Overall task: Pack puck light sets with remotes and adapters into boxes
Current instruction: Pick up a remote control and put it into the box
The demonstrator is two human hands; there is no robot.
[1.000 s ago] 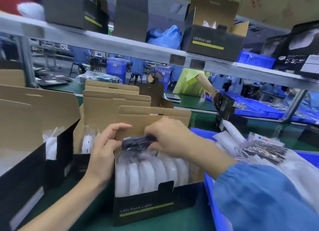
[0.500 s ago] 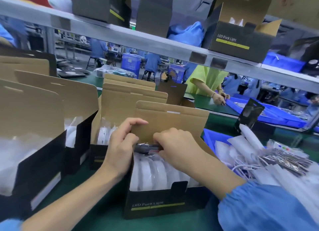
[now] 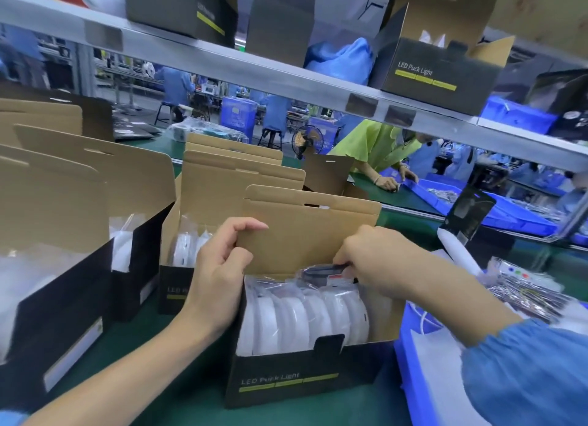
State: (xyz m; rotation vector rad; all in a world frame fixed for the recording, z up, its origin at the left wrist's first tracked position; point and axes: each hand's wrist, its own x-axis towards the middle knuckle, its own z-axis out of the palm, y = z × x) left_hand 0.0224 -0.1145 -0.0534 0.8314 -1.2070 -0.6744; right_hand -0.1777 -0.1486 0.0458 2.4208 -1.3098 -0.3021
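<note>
The right hand pinches a small dark bagged part, remote or adapter I can't tell, at the top of the front box, which stands near the worktop's front edge. The left hand grips the box's left side flap. Risk here: the bag looks perched on the row of white puck lights, so if it's left sitting high, the tall lid may not close or could crush it. Push too hard and the box could slide. Behind and left, more open boxes hold bagged white lights. At the right edge, a blue tray carries loose bagged parts.
</note>
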